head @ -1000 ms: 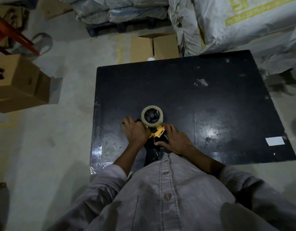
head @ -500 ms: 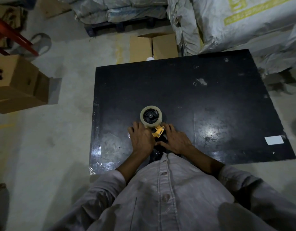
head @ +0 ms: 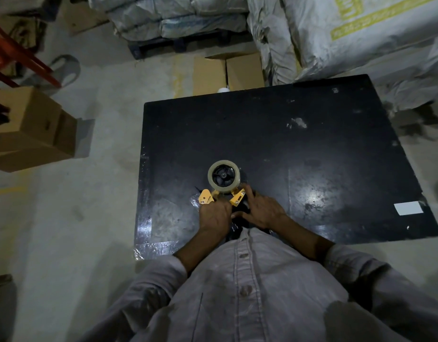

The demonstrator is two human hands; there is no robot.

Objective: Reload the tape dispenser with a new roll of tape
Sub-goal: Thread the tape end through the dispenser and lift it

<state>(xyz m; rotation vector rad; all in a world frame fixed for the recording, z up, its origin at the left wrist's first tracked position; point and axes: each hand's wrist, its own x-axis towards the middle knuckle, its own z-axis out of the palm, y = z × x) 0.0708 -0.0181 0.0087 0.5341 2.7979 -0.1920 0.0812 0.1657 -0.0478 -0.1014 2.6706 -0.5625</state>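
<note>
Black desk (head: 311, 144) carries the tape dispenser (head: 205, 198) near its front edge, roll of tape (head: 237, 178) on the hub, light and slick I judge, so my left hand (head: 214, 215) clamps the stiff frame while my right hand (head: 262, 211) rests flat-fingered beside.

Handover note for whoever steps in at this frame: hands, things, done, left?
Left hand grips the tape dispenser at its yellow front piece.
Right hand rests straight fingers on the other yellow plate.
Tape roll sits on the dispenser's hub, flat on the black table.
Done: roll mounted. Left: probably threading the tape end; its path is not visible.
</note>
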